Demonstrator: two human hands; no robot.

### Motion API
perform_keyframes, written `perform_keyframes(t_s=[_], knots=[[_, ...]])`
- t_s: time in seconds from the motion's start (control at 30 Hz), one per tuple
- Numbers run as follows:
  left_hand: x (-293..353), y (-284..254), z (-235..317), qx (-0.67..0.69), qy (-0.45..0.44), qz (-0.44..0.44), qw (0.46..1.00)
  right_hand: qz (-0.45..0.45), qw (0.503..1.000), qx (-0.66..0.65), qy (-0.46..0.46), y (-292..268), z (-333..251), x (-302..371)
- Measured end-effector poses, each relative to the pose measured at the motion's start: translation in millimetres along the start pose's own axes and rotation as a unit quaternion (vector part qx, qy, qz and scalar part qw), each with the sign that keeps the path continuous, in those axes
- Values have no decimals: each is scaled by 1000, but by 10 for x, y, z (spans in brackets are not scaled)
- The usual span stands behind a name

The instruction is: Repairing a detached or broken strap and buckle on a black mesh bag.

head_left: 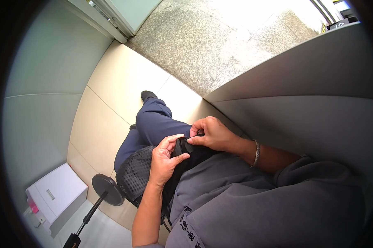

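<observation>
A black mesh bag (133, 175) rests across my lap. Between my hands is a black fabric piece (182, 147) that looks like a strap or the bag's edge. My left hand (161, 163) grips it from the left, thumb below and fingers above. From the right, my right hand (214, 134) pinches the same piece between thumb and curled fingers. The small part inside that pinch is mostly hidden. A bracelet (257, 153) circles my right wrist.
Grey panels (293, 120) stand close on my right, and a pale wall (42, 120) on my left. A black round-based stand (108, 190) and a white box-like unit (56, 194) are at the lower left. Beyond the tiles (124, 74) lies a speckled stone floor (190, 41).
</observation>
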State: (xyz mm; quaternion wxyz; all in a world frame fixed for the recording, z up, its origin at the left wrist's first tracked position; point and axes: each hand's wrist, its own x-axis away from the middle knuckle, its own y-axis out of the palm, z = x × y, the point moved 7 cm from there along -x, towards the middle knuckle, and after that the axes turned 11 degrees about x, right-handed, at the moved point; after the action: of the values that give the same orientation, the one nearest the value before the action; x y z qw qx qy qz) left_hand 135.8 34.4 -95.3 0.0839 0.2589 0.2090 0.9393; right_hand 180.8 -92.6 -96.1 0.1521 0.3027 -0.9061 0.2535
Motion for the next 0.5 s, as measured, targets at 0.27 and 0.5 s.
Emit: perform_keyframes(t_s=[0.27, 0.5], knots=[[-2, 8, -10, -34, 7, -8, 999, 38, 999, -30, -15, 43, -7, -17], [3, 9, -10, -31, 30, -8, 999, 144, 972, 111, -146, 13, -67, 15]])
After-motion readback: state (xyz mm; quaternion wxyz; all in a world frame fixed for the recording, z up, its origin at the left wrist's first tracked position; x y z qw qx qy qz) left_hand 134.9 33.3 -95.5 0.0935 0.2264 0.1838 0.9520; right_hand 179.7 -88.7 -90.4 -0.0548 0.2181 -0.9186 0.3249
